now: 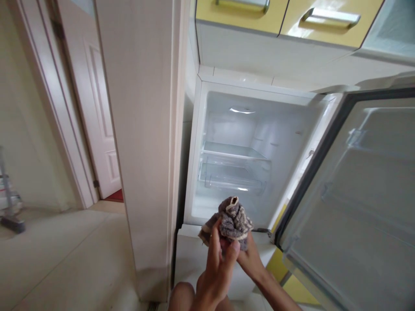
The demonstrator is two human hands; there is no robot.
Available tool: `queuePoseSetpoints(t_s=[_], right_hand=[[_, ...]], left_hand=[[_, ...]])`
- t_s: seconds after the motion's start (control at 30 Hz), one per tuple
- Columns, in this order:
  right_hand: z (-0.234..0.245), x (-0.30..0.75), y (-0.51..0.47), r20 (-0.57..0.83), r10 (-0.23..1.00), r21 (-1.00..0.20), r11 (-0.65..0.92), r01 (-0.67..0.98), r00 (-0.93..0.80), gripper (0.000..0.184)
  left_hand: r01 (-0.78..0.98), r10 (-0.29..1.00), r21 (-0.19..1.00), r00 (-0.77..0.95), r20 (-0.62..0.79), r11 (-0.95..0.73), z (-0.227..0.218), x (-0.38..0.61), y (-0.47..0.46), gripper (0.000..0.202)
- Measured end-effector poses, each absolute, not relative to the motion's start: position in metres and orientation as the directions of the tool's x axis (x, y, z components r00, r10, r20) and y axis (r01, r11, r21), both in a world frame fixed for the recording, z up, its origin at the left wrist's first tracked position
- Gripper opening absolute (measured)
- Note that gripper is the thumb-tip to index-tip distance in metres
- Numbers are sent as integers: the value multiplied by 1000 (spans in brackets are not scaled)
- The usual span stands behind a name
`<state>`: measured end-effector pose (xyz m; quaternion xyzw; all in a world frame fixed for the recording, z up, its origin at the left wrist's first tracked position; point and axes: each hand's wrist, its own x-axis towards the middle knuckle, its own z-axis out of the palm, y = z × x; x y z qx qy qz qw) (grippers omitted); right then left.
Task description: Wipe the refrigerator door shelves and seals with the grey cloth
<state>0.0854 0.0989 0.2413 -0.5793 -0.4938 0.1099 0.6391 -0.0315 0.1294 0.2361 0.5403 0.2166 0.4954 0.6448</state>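
A bunched grey-brown patterned cloth [235,220] with a pale edge is held up before the open fridge [194,151]. My left hand [218,259] is closed on its near left side, thumb and fingers pressing into the folds. From the right, my right hand [249,257] grips the cloth too; its fingers are mostly hidden behind it. Behind the cloth, the fridge interior shows a glass shelf [233,150] and a clear drawer [235,179].
The fridge door [363,190] stands wide open on the right, with clear door racks. Yellow cabinets [240,13] hang above. A door frame post [142,129] rises close on the left. A broom [13,222] stands on the floor at far left.
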Motion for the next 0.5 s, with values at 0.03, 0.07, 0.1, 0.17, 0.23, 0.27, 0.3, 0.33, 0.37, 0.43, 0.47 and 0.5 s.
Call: queuePoseSetpoints(t_s=[0.03,0.07,0.1,0.17,0.23,0.27,0.3,0.33,0.37,0.43,0.47,0.5], right_hand=[[243,82,103,508,684,-853,314,417,523,48],[245,78,107,504,661,-859,320,399,556,45],[246,75,111,493,640,-869,323,375,590,43],[249,71,117,456,604,-890,320,325,654,42],[249,72,122,408,583,-911,306,275,703,44],[247,75,125,380,573,-922,296,250,726,44],[245,80,127,349,564,-933,283,222,748,45],[241,87,128,314,553,-944,269,191,771,45],[236,95,129,275,539,-954,254,158,796,46],[223,115,128,199,508,-970,225,94,838,48],[216,126,126,167,497,-975,210,69,852,48],[209,137,124,142,488,-979,196,50,861,48]], left_hand=[[-404,857,911,439,270,-80,240,-36,132,76],[-407,839,909,462,288,-88,244,-39,134,76],[-409,821,907,483,306,-98,248,-43,137,75],[-395,805,911,498,323,-121,253,-48,140,71],[-363,836,917,441,326,-166,253,-50,143,63],[-340,858,920,394,330,-198,251,-50,144,58],[-311,875,921,347,338,-233,248,-50,146,54],[-284,888,920,296,353,-271,244,-50,149,51],[-258,896,917,249,369,-305,240,-50,153,49],[-216,907,911,164,387,-350,233,-51,168,47],[-202,913,911,124,388,-360,231,-51,178,47],[-190,920,913,88,383,-362,229,-52,189,47]])
